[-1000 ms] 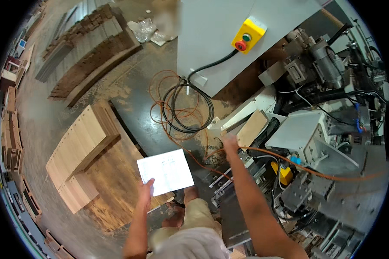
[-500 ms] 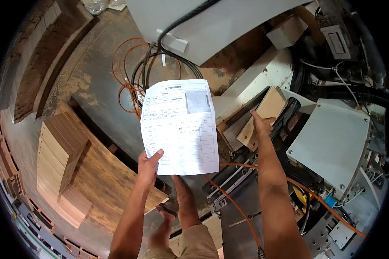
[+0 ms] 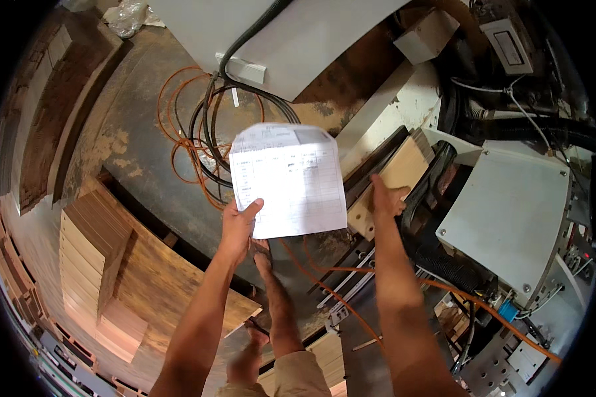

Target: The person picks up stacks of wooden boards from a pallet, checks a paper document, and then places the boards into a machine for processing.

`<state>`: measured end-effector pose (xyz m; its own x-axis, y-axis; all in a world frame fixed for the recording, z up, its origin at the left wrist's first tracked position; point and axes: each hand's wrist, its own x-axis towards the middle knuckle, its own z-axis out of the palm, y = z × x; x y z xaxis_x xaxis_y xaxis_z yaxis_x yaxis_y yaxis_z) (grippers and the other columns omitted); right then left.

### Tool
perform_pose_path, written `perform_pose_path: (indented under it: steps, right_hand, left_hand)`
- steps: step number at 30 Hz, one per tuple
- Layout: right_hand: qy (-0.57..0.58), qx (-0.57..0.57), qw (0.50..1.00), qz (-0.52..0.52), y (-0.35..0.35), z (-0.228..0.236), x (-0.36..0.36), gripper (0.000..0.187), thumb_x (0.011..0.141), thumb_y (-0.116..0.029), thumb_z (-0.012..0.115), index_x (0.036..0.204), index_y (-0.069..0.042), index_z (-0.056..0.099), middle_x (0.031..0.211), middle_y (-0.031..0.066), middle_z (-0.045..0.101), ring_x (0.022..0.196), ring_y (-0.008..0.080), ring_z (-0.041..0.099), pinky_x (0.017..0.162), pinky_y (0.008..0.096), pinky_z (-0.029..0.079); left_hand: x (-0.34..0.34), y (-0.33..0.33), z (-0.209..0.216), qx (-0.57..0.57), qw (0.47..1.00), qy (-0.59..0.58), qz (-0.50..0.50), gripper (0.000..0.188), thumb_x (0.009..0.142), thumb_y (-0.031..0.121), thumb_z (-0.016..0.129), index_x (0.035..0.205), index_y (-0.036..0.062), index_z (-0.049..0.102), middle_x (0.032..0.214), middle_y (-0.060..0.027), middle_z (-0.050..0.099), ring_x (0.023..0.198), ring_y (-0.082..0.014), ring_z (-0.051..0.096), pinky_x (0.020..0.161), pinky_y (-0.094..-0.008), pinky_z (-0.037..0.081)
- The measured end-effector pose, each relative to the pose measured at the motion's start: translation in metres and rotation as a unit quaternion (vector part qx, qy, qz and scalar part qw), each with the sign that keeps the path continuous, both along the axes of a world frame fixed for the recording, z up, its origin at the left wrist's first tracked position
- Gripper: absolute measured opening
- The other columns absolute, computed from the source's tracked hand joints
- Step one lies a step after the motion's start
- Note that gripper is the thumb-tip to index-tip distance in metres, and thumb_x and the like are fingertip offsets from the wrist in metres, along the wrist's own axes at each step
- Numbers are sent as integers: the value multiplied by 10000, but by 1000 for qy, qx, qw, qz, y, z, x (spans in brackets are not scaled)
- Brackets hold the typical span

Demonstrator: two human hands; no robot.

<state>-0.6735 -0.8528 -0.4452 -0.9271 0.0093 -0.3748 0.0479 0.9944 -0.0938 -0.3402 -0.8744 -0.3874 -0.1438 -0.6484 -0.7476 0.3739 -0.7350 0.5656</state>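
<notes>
My left hand (image 3: 240, 225) is closed on the lower left edge of a white printed form (image 3: 291, 192), thumb on top. The sheet carries a table, and its upper part bends back away from me. At the right, my right hand (image 3: 385, 198) spans a pale wooden board (image 3: 398, 169), thumb towards one long edge and fingers at the other; part of the grip is hidden. Layered edges show at the board's far end, and a hole near its lower end. A dark strip lies along its left side.
Curved wooden pieces (image 3: 89, 255) are stacked on a brown plywood board (image 3: 159, 284) at left. Orange and black hoses (image 3: 208, 145) coil on the floor. A grey machine cover (image 3: 503, 215) stands at right, a white cabinet (image 3: 298, 40) ahead. An orange hose crosses below my right forearm.
The form has swung lower and slightly right, and its top now bends back. My view has shifted a little. My right hand stays at the wooden board, whose layered far end shows more.
</notes>
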Motion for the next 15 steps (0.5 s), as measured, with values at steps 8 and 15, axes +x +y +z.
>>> perform_pose_path:
  steps: [8, 15]
  right_hand:
    - [0, 39, 999, 12, -16, 11, 1, 1252, 603, -581, 801, 1521, -218, 31, 1392, 295, 302, 1277, 435, 361, 1013, 591, 334]
    - [-18, 31, 999, 10, 8, 23, 44, 1242, 605, -492, 813, 1521, -163, 41, 1360, 322, 346, 1254, 445, 386, 1021, 549, 343]
  left_hand:
    - [-3, 11, -18, 22, 1000, 8, -11, 217, 920, 44, 599, 1117, -47, 604, 1088, -133, 664, 904, -162, 640, 783, -302, 518]
    - [-16, 6, -26, 24, 999, -8, -47, 229, 918, 77, 616, 1116, -39, 619, 1045, -114, 675, 889, -157, 634, 769, -308, 500]
